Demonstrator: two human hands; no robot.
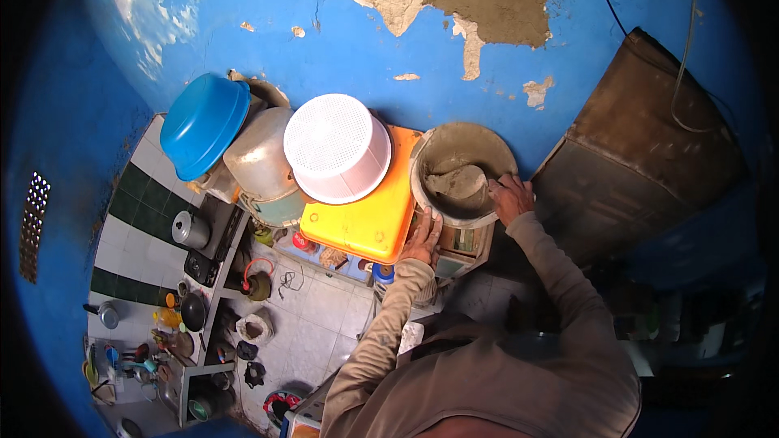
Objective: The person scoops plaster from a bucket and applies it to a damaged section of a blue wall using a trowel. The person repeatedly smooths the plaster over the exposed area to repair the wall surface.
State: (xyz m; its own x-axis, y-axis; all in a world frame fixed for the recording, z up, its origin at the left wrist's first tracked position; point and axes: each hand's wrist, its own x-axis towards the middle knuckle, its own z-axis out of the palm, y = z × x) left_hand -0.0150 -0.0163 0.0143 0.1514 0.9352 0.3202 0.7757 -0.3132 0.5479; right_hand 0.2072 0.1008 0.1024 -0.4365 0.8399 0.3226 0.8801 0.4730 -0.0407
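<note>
Blue-painted wall (268, 8) with patches of bare plaster forms the background, above a tiled floor (316, 316) crowded with pots. Round grey bowl (462, 170), coated in wet clay or mortar, rests at the right end of a high shelf, touching the orange plastic tub (365, 219) to its left. Left hand (422, 237) lies flat against the bowl's near outer wall, fingers spread, not closed around anything. Right hand (510, 196) reaches over the right rim, its fingers hooked into the grey mass inside; whether they grip the material cannot be told. White perforated plastic basket (337, 148) lies upturned on the orange tub. Further left stand a metal pot (261, 161) and an upturned blue plastic basin (203, 124).
</note>
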